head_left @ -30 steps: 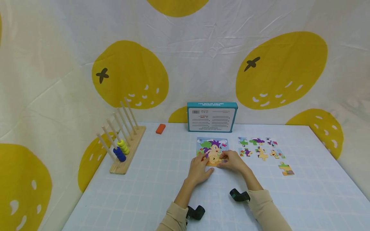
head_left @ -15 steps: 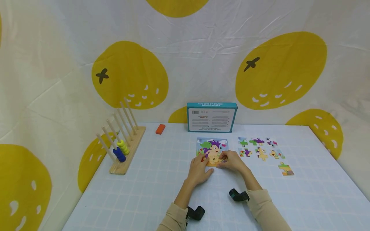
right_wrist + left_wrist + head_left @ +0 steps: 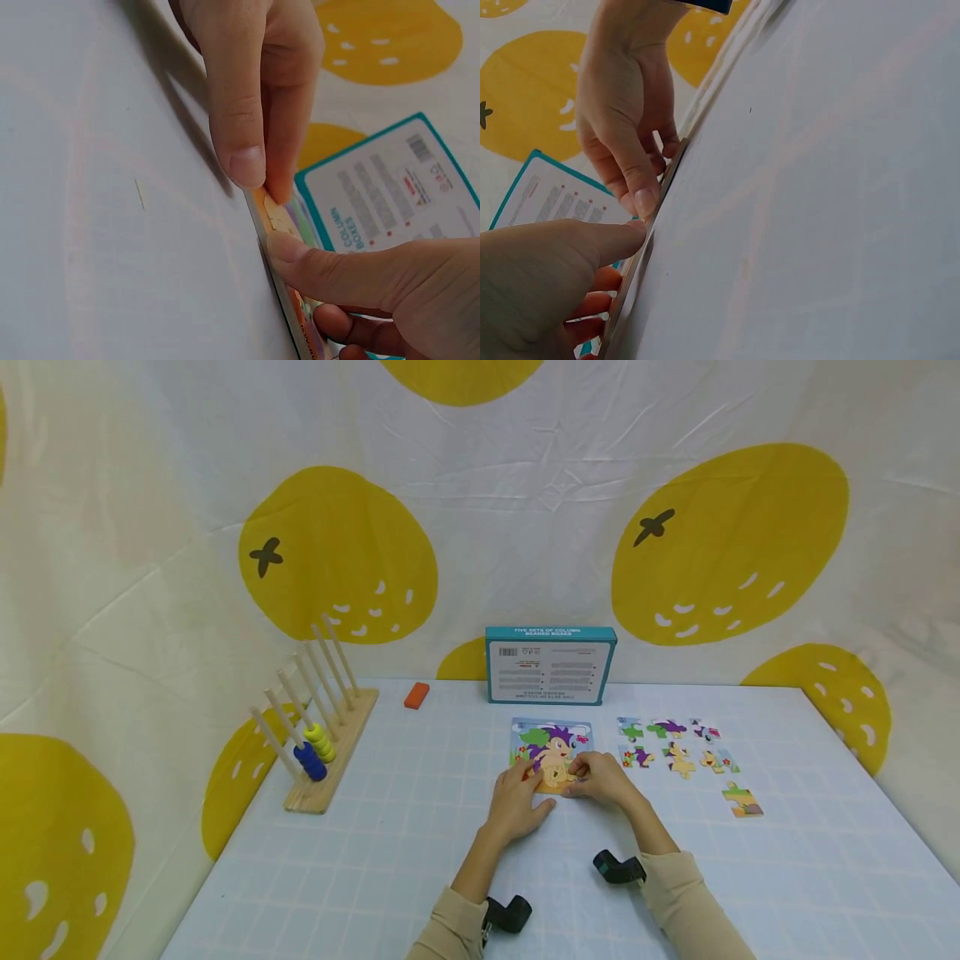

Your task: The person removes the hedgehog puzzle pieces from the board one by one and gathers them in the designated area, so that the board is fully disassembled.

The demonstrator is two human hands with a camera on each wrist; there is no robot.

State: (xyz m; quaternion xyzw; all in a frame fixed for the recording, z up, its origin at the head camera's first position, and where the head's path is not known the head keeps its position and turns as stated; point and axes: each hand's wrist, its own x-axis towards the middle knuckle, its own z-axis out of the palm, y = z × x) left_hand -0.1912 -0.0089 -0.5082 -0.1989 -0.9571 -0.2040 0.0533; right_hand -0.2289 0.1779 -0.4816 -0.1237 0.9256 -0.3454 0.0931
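A square puzzle board (image 3: 551, 737) with a purple-haired hedgehog picture lies in mid-table in the head view. My left hand (image 3: 513, 806) rests its fingers on the board's front left part, thumb stretched toward the front edge. At the front right, my right hand (image 3: 604, 779) has bent fingers and thumb pinching a cream-and-orange puzzle piece (image 3: 279, 215) on the board. Its thumb (image 3: 289, 251) lies by the front edge in the right wrist view. Both hands partly cover the board, so the piece's full outline is hidden.
Several loose puzzle pieces, including a corner one (image 3: 743, 801), lie right of the board. Behind it stands a teal-edged box (image 3: 551, 668). At left are a wooden peg stand (image 3: 333, 760) with blue rings (image 3: 311, 762) and yellow-green rings (image 3: 320, 742), and an orange block (image 3: 416, 695).
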